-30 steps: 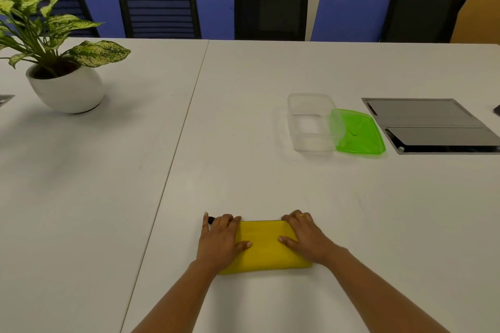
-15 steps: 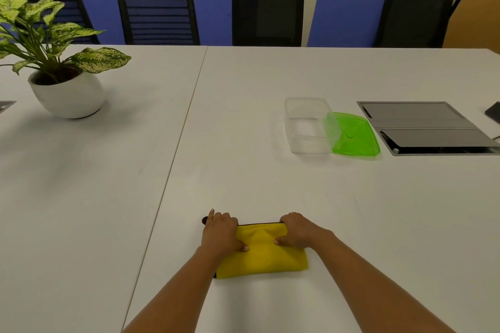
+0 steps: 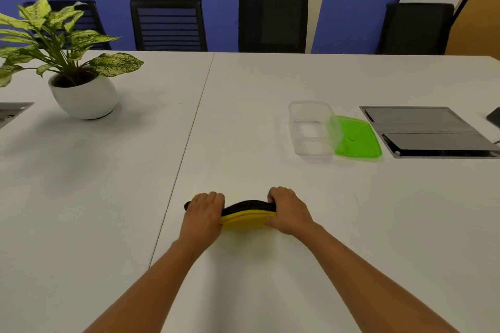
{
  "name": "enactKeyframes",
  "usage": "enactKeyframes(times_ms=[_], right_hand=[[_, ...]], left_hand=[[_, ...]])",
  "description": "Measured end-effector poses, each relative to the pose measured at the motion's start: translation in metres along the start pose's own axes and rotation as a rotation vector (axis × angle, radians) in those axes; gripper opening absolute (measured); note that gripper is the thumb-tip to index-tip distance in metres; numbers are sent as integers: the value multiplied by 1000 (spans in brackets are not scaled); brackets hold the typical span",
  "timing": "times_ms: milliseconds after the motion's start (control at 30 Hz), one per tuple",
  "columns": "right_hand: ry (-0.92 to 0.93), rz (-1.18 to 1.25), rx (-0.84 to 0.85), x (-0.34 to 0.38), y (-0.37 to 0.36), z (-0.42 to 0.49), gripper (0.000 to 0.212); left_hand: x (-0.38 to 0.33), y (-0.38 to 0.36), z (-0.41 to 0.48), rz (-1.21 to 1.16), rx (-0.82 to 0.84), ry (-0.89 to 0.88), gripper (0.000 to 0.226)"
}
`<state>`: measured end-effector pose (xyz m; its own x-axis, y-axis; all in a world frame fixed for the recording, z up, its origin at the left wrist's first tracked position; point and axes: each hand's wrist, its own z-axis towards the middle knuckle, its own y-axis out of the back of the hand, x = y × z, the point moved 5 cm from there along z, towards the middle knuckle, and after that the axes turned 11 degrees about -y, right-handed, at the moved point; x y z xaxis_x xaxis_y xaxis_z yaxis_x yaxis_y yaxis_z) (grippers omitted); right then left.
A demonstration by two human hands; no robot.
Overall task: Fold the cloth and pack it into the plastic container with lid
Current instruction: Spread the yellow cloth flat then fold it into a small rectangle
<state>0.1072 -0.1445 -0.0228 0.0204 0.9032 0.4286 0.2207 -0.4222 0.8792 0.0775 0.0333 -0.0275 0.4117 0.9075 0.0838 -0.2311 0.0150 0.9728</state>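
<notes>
The folded yellow cloth (image 3: 247,219) with black edging lies on the white table (image 3: 270,265) in front of me, bunched and arched upward in its middle. My left hand (image 3: 203,216) grips its left end and my right hand (image 3: 287,211) grips its right end, fingers curled over the far edge. The clear plastic container (image 3: 311,128) stands open farther back on the right. Its green lid (image 3: 357,138) lies flat beside it, touching its right side.
A potted plant in a white pot (image 3: 84,94) stands at the back left. A grey flap panel (image 3: 430,131) is set into the table at the right, and another (image 3: 12,112) at the left edge. Black chairs (image 3: 273,19) line the far side.
Both hands went from lying flat on the cloth to gripping its ends. The cloth has been squeezed narrower and its far edge has lifted, showing the black trim.
</notes>
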Motion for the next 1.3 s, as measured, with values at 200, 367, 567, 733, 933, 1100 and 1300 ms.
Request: enactKeyframes(times_ms=[200, 367, 567, 733, 933, 1100, 1300], right_hand=[[220, -68, -153, 16, -34, -25, 29], [270, -237, -152, 8, -73, -52, 63], [386, -266, -147, -2, -87, -74, 40], [256, -269, -281, 12, -75, -67, 32], [-14, 126, -220, 18, -65, -50, 15], [22, 254, -89, 27, -81, -41, 29], [160, 81, 136, 41, -117, -45, 50]], left_hand=[[4, -12, -33, 107, 10, -29, 52], [-4, -45, -71, -79, 141, -110, 63], [-6, -42, -80, -96, 65, -167, 33], [-11, -31, -64, -75, -59, -72, 54], [-21, -16, -39, -269, -203, 86, 38], [-25, -45, -28, -254, -88, 97, 32], [-32, -81, -54, -267, 155, 153, 51]])
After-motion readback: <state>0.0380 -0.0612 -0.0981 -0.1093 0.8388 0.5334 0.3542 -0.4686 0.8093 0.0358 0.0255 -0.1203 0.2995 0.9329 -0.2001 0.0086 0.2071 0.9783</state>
